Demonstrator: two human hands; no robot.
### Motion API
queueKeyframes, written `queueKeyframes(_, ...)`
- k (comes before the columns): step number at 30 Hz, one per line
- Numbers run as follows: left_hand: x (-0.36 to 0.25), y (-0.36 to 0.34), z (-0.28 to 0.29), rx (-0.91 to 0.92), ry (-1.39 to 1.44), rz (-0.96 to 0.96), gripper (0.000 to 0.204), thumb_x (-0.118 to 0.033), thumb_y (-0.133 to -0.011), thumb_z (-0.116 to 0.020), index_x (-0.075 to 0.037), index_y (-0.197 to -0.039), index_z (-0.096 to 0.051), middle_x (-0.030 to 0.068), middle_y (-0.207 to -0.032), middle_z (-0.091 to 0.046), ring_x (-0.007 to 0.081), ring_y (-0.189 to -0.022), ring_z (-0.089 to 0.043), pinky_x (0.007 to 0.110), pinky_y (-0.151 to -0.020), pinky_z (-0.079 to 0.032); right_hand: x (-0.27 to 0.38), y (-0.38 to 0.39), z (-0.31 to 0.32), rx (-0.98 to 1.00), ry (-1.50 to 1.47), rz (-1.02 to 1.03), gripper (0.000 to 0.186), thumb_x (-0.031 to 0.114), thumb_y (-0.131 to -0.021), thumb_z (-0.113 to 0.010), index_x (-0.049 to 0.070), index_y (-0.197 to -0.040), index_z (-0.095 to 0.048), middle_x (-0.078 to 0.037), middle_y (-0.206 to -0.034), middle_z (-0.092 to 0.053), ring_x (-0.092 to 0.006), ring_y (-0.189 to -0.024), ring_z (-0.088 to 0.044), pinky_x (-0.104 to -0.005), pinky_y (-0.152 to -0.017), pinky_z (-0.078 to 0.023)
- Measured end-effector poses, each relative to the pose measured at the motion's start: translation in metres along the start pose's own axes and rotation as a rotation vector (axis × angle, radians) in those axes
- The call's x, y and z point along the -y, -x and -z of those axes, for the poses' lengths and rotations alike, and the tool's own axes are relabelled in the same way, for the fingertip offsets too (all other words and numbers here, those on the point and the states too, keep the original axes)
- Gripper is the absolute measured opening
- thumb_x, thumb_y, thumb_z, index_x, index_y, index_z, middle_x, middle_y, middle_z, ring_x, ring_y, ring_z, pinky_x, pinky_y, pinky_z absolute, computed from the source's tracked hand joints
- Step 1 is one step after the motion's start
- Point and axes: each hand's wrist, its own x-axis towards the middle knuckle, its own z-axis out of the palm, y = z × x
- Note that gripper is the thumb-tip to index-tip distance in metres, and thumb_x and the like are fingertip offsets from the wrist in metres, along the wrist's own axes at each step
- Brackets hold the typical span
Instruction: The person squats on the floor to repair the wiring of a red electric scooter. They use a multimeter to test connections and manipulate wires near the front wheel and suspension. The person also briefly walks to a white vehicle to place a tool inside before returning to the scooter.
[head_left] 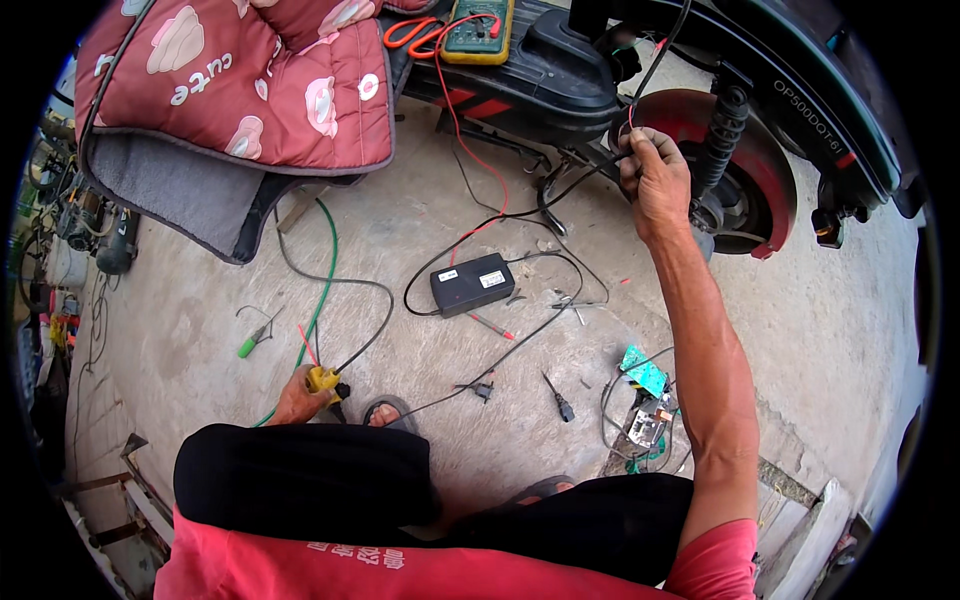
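My left hand (294, 400), low on the left beside my knee, is closed around a yellow power socket (323, 379). A black plug (343, 391) sits at the socket's side, and a grey cable runs up from it. My right hand (655, 175) is raised at the upper right, in front of the scooter's rear wheel (755, 170). Its fingers pinch a black cable (590, 177); a bit of red shows just above the fingertips. On the concrete between my hands lies a black charger box (473, 285) with cords at both ends.
A multimeter (478, 32) with red leads rests on the scooter's footboard (560, 80). A quilted red cover (300, 90) hangs at the upper left. On the floor are a green-handled tool (248, 346), loose plugs (563, 408), a red probe (493, 327) and a green circuit board (643, 370).
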Motion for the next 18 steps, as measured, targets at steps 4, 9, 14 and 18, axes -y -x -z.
queueKeyframes(4, -0.0002, 0.0007, 0.0004, -0.004, 0.012, -0.006, 0.058, -0.019, -0.077, -0.074, 0.002, -0.124, -0.049, 0.0165, -0.108, -0.062, 0.0256, -0.101, -0.062, 0.036, -0.089, -0.049, 0.0002, 0.0007, -0.0011, 0.001, 0.006, 0.002, 0.015, 0.019, -0.091, -0.063, 0.004, -0.094, -0.060, -0.001, -0.081, -0.063, -0.0061, -0.058, -0.051, -0.0213, -0.050, -0.038)
queueKeyframes(9, 0.0004, 0.0006, 0.0006, 0.009, 0.054, -0.006, 0.055, -0.019, -0.077, -0.074, 0.002, -0.121, -0.050, 0.0154, -0.105, -0.062, 0.0242, -0.099, -0.062, 0.036, -0.088, -0.049, -0.0018, 0.0011, -0.0001, 0.005, -0.003, 0.001, 0.015, 0.018, -0.091, -0.063, 0.004, -0.095, -0.060, -0.001, -0.080, -0.063, -0.0059, -0.058, -0.051, -0.0206, -0.050, -0.039)
queueKeyframes(14, 0.0030, -0.0004, 0.0000, 0.011, 0.064, 0.008, 0.056, -0.020, -0.076, -0.075, 0.001, -0.121, -0.050, 0.0152, -0.105, -0.062, 0.0239, -0.099, -0.062, 0.035, -0.088, -0.049, -0.0017, 0.0012, 0.0007, 0.014, -0.009, 0.021, 0.014, 0.018, -0.091, -0.062, 0.004, -0.094, -0.060, 0.000, -0.080, -0.062, -0.0057, -0.058, -0.051, -0.0203, -0.051, -0.039)
queueKeyframes(18, -0.0008, 0.0009, 0.0071, 0.018, -0.106, -0.036, 0.063, -0.025, -0.074, -0.076, 0.001, -0.126, -0.050, 0.0172, -0.108, -0.062, 0.0272, -0.098, -0.063, 0.036, -0.088, -0.050, -0.0008, 0.0010, 0.0035, -0.002, 0.045, 0.006, 0.014, 0.018, -0.091, -0.062, 0.005, -0.095, -0.060, 0.000, -0.081, -0.063, -0.0055, -0.059, -0.052, -0.0204, -0.051, -0.040)
